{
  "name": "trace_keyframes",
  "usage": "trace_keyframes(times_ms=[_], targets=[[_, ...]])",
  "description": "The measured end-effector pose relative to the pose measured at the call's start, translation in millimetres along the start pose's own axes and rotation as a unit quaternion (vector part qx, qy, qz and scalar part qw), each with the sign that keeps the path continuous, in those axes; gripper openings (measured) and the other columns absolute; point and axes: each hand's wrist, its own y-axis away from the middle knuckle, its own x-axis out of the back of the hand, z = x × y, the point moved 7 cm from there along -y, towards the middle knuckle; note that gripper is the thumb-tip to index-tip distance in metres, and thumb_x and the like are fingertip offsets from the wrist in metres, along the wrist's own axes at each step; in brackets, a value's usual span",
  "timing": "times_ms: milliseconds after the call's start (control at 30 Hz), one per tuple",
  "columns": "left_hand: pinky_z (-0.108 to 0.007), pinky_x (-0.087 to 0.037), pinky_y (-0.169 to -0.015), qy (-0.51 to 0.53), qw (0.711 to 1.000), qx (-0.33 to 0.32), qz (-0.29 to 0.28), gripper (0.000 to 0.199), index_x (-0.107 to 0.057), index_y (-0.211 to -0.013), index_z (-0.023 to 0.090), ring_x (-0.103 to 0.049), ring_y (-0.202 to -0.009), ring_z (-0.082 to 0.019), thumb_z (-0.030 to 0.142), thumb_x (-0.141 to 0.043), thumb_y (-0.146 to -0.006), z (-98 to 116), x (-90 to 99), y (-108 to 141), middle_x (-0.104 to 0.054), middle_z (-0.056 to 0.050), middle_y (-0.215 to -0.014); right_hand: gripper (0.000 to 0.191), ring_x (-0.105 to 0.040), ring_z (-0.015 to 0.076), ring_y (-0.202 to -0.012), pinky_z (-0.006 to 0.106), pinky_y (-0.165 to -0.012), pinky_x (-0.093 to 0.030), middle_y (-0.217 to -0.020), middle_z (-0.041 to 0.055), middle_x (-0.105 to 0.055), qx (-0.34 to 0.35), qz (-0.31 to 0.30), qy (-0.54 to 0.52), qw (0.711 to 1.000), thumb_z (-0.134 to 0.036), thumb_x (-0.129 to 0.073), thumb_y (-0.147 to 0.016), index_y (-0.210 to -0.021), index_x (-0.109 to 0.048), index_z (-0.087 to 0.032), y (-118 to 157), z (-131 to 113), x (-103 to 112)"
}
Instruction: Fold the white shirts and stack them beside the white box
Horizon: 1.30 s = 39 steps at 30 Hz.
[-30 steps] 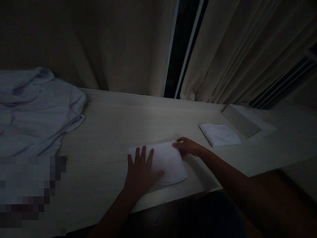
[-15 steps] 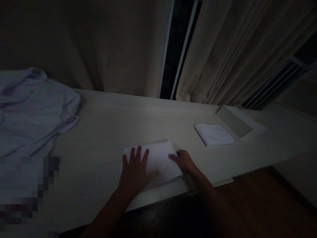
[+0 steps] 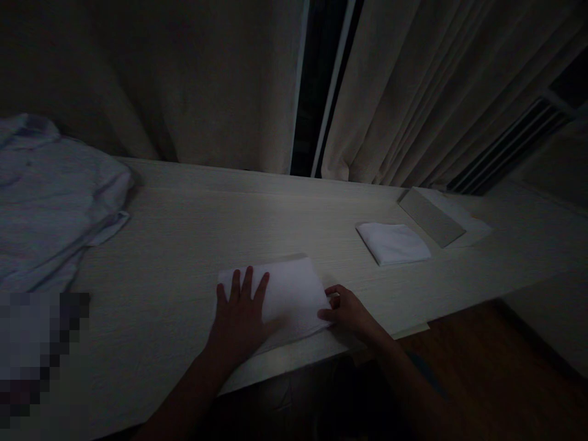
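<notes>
A folded white cloth lies flat on the pale table near its front edge. My left hand rests palm down on the cloth's left part, fingers spread. At the cloth's right edge is my right hand, its fingers curled and the thumb on the cloth's lower right corner, holding the edge. A second, smaller folded white cloth lies apart to the right, further back.
A crumpled pale garment covers the table's left end. Behind the small cloth sits a grey box-like thing with white sheets. Curtains hang along the back. The table's front edge runs close below my hands.
My right hand has slid down along the cloth's right edge towards the near corner. My left hand stays flat on the cloth. The view has shifted slightly.
</notes>
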Motion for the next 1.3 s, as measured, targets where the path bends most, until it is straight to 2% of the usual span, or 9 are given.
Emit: trace_keyframes(times_ms=[167, 300, 433, 500, 600, 767, 900, 1067, 1300], targets=[[-0.065, -0.004, -0.115, 0.019, 0.993, -0.116, -0.015, 0.102, -0.028, -0.150, 0.027, -0.003, -0.147, -0.039, 0.081, -0.052, -0.066, 10, 1.2, 8, -0.014, -0.012, -0.161, 0.049, -0.062, 0.0166, -0.069, 0.028, -0.059, -0.049, -0.084, 0.0022, -0.065, 0.024, -0.009, 0.073, 0.997, -0.030, -0.076, -0.073, -0.115, -0.053, -0.019, 1, -1, 0], [-0.065, -0.007, -0.115, 0.018, 0.991, -0.127, -0.028, 0.100, -0.027, -0.150, 0.027, -0.004, -0.147, -0.038, 0.082, -0.046, -0.069, 9, -3.2, 11, -0.014, -0.013, -0.161, 0.057, -0.065, 0.0250, -0.093, 0.038, -0.079, -0.052, -0.104, 0.0113, -0.067, 0.093, 0.051, 0.181, 0.978, -0.044, -0.068, -0.082, -0.129, -0.049, -0.017, 16, -16, 8], [-0.066, -0.007, -0.114, 0.023, 0.991, -0.130, -0.023, 0.100, -0.027, -0.150, 0.027, -0.004, -0.147, -0.039, 0.083, -0.044, -0.069, 11, -3.2, 11, -0.015, -0.013, -0.160, 0.063, -0.026, 0.0321, -0.142, 0.052, -0.112, -0.029, -0.151, 0.0180, -0.035, 0.233, 0.187, 0.335, 0.894, -0.044, -0.045, -0.096, -0.148, -0.029, -0.013, 35, -58, -3], [-0.066, -0.007, -0.114, 0.028, 0.991, -0.132, -0.019, 0.099, -0.028, -0.150, 0.027, -0.005, -0.147, -0.039, 0.083, -0.045, -0.069, 11, -2.4, 10, -0.017, -0.013, -0.160, 0.071, -0.009, 0.0312, -0.147, 0.053, -0.117, -0.019, -0.158, 0.0157, -0.021, 0.289, 0.179, 0.399, 0.851, -0.047, -0.044, -0.096, -0.152, -0.019, -0.012, 36, -76, -25], [-0.066, -0.007, -0.114, 0.033, 0.990, -0.133, -0.021, 0.099, -0.029, -0.149, 0.028, -0.005, -0.147, -0.039, 0.084, -0.044, -0.069, 12, -3.2, 10, -0.019, -0.013, -0.160, 0.082, -0.001, 0.0311, -0.147, 0.050, -0.119, -0.016, -0.159, 0.0170, -0.012, 0.314, 0.152, 0.446, 0.825, -0.055, -0.044, -0.094, -0.153, -0.014, -0.007, 24, -86, -50], [-0.064, -0.009, -0.114, 0.035, 0.992, -0.116, -0.047, 0.100, -0.026, -0.150, 0.031, -0.004, -0.147, -0.038, 0.084, -0.044, -0.068, 9, -7.2, 10, -0.014, -0.010, -0.161, 0.082, -0.005, 0.0317, -0.147, 0.051, -0.117, -0.022, -0.158, 0.0171, -0.015, 0.264, 0.112, 0.444, 0.849, -0.059, -0.039, -0.094, -0.154, -0.015, -0.008, -8, -62, -64], [-0.058, -0.013, -0.116, 0.028, 0.996, -0.067, -0.049, 0.080, -0.029, -0.149, 0.031, -0.010, -0.148, -0.034, 0.073, -0.039, -0.081, 2, -6.6, 4, -0.018, -0.009, -0.161, 0.081, -0.005, 0.0317, -0.147, 0.053, -0.117, -0.019, -0.159, 0.0145, -0.014, 0.247, 0.093, 0.423, 0.867, -0.061, -0.037, -0.094, -0.154, -0.015, -0.012, -13, -50, -66], [-0.057, -0.016, -0.115, -0.010, 0.997, 0.083, 0.005, 0.086, -0.029, -0.149, 0.014, -0.008, -0.146, -0.040, 0.070, -0.035, -0.084, -13, 2.4, -3, -0.017, -0.019, -0.159, 0.079, -0.004, 0.0326, -0.147, 0.054, -0.118, -0.013, -0.159, 0.0142, -0.014, 0.247, 0.088, 0.416, 0.871, -0.062, -0.034, -0.095, -0.153, -0.020, -0.010, -8, -55, -65], [-0.066, -0.012, -0.110, -0.026, 0.993, 0.114, -0.009, 0.092, -0.028, -0.150, 0.017, -0.010, -0.144, -0.045, 0.076, -0.032, -0.080, -8, 3.7, -2, -0.017, -0.020, -0.159, 0.081, -0.010, 0.0347, -0.146, 0.051, -0.119, -0.010, -0.156, 0.0193, -0.022, 0.239, 0.098, 0.416, 0.872, -0.062, -0.030, -0.095, -0.150, -0.027, -0.003, -24, -81, -66]])
